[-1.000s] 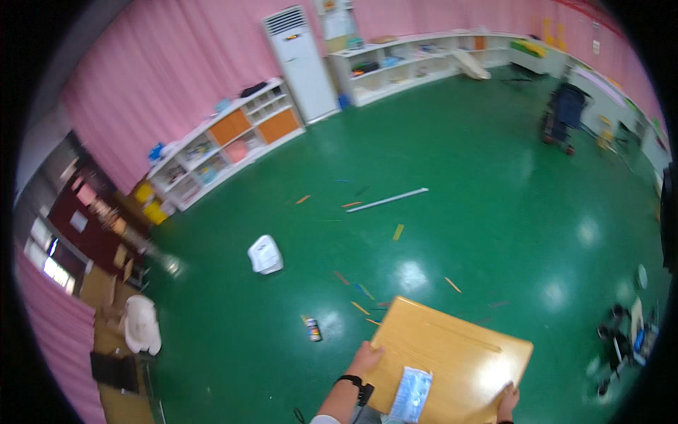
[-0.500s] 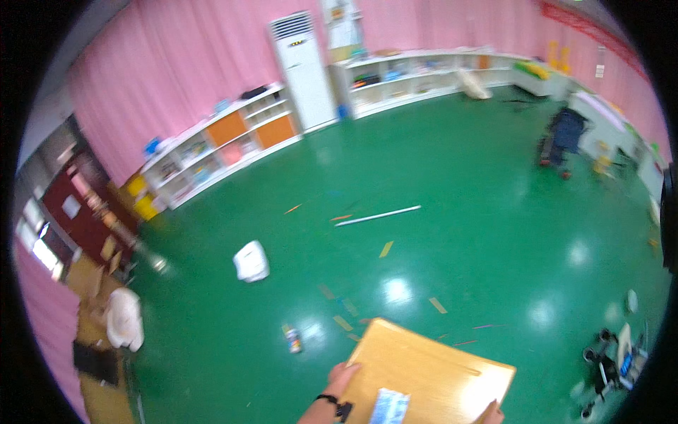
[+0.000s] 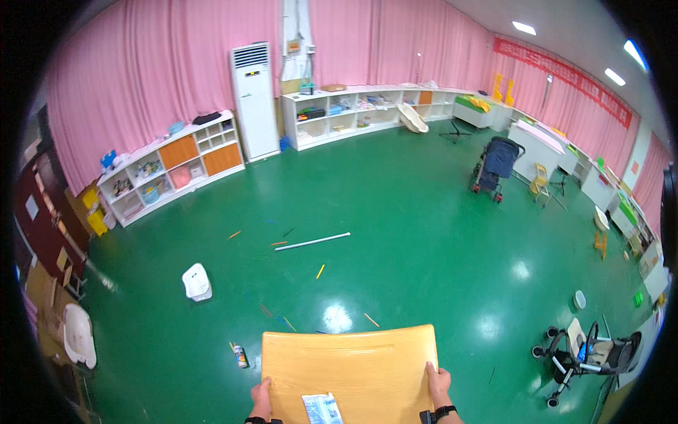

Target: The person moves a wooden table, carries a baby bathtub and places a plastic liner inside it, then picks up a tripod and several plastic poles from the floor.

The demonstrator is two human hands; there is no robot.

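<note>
Gripping wooden worktop (image 3: 353,369) by opposite edges, likely for balance: left hand (image 3: 261,400), right hand (image 3: 439,385) curled closed; packet (image 3: 322,409) rests between.

Nothing clearly readable here! Up high, a red banner (image 3: 561,74) stretches characters across the pink curtain (image 3: 522,86), too small to make out; a display (image 3: 252,73) glows below the top edge of the air conditioner (image 3: 256,113); and toward the near edge of the wooden board (image 3: 367,371), a packet (image 3: 322,409) shows illegible print!
</note>
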